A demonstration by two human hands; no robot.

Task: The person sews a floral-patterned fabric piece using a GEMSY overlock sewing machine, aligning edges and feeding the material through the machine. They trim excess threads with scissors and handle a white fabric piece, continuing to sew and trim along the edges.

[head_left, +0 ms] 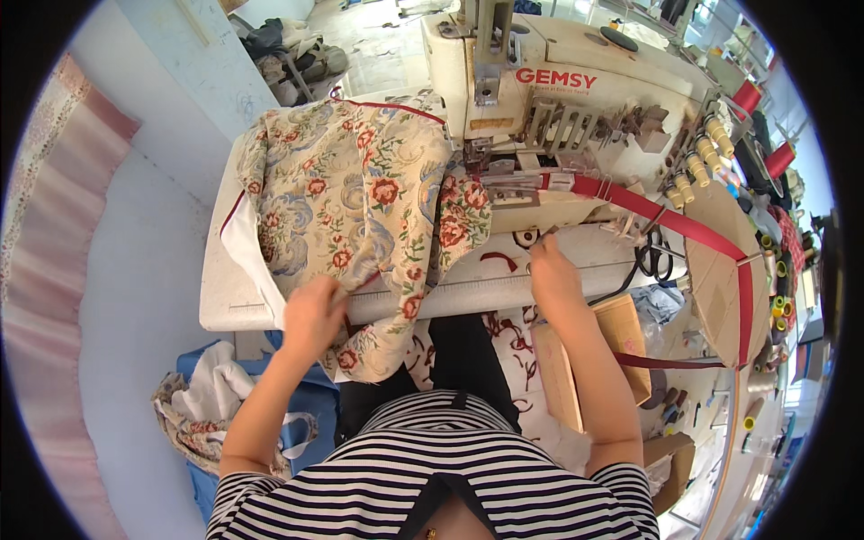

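A floral tapestry-like fabric piece [346,189] with a white backing and dark red edging lies over the sewing machine table [238,315]. Its right part reaches the needle area of a cream industrial sewing machine [621,76]. My left hand [315,315] is closed on the near edge of the fabric, whose corner hangs over the table's front. To the right, my right hand [555,272] has its fingers bent together beside the machine's lower arm; a small dark thing shows at its fingertips, too small to name. A short red tape scrap [498,262] lies left of that hand.
Red binding tape [670,219] runs from a cardboard reel [724,261] into the machine. Black-handled scissors [660,261] rest at the table's right. Below are an open wooden drawer [558,378], red scraps on the floor, and a blue cloth heap [315,400]. Thread cones [715,135] stand right.
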